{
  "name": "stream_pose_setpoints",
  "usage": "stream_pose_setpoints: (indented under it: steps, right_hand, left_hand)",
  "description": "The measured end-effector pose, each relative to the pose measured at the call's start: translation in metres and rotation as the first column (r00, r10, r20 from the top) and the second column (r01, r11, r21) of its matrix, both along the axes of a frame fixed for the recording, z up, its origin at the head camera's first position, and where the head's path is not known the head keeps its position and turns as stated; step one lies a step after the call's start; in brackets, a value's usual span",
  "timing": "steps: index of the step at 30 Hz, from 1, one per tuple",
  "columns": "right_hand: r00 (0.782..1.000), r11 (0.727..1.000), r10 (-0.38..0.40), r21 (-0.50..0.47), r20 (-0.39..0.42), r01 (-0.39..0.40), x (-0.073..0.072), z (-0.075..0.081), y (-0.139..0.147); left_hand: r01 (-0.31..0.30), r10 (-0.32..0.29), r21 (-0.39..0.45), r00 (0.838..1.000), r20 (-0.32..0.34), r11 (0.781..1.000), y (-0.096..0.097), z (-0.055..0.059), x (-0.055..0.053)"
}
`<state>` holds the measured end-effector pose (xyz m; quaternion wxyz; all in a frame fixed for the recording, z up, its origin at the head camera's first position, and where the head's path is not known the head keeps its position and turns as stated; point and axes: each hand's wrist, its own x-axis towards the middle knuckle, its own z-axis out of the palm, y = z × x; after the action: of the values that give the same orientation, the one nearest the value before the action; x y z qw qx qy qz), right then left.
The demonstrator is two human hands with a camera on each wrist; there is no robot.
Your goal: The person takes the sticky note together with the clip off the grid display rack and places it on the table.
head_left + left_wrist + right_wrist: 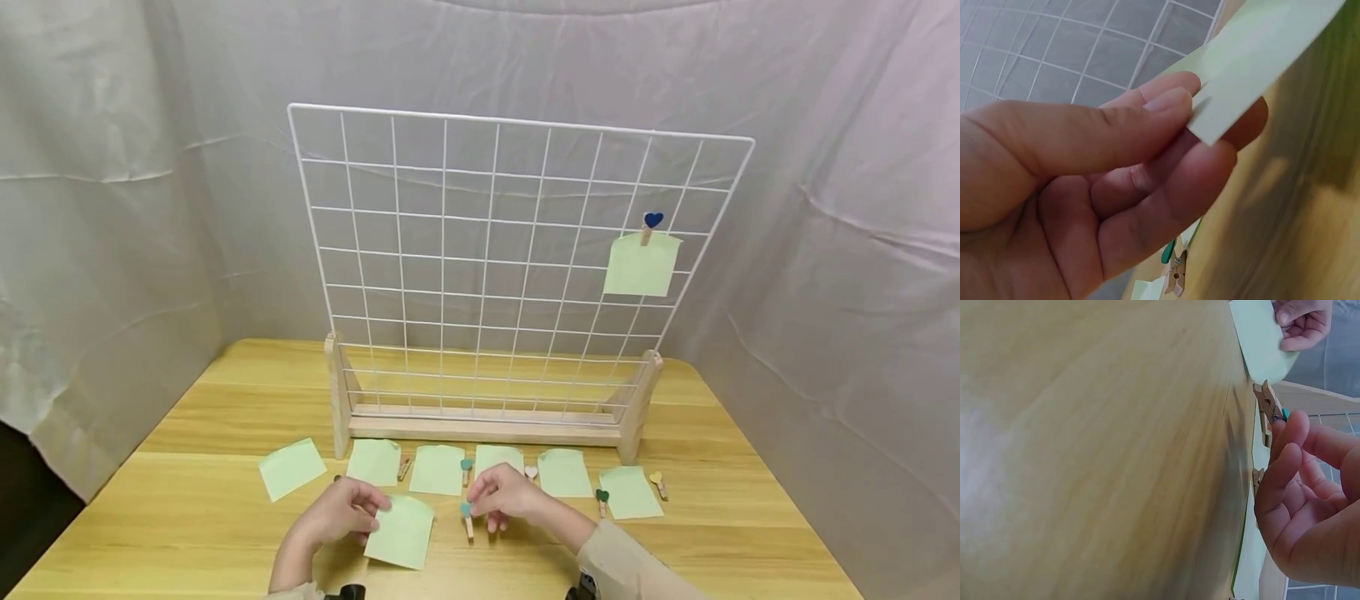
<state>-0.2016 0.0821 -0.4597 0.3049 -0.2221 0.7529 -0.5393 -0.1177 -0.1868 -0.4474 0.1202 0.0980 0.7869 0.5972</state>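
Note:
My left hand (341, 512) pinches the left edge of a pale green sticky note (401, 533) between thumb and fingers, above the near part of the table. In the left wrist view a corner of this note (1229, 100) sits between the thumb and fingertips. To its right, my right hand (504, 496) pinches a small wooden clothespin (468, 523) with a teal heart at its top. The right wrist view shows that clothespin (1266, 403) at the fingertips, its wooden legs pointing away from the hand, toward the held note.
A white wire grid (480, 250) stands in a wooden base (487, 429). On its upper right hangs a green note (641, 267) under a blue-heart clothespin (649, 225). Several notes, including a leftmost one (292, 469), lie before the base, with heart clothespins such as a yellow one (658, 485) among them.

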Motion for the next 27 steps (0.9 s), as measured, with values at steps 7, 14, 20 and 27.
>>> stream_pose_setpoints:
  steps: [7, 14, 20, 27]
  right_hand:
    - [0.999, 0.999, 0.028, 0.033, -0.025, -0.027, -0.001, -0.002, -0.003]
    - [0.999, 0.997, 0.038, 0.070, -0.035, -0.036, 0.001, -0.007, -0.005]
    - [0.998, 0.996, 0.021, 0.091, -0.056, -0.016, 0.001, -0.007, -0.006]
    - [0.997, 0.994, 0.010, 0.110, -0.074, -0.001, 0.002, -0.007, -0.006]
  left_hand:
    - [-0.014, 0.014, -0.027, 0.999, 0.034, 1.000, 0.001, -0.001, 0.001]
    - [-0.021, 0.025, -0.063, 0.998, 0.058, 0.998, 0.002, 0.002, 0.006]
    - [-0.056, 0.065, -0.104, 0.995, 0.082, 0.993, 0.003, 0.002, 0.008]
    - [-0.070, 0.083, -0.110, 0.990, 0.115, 0.991, 0.002, 0.005, 0.009]
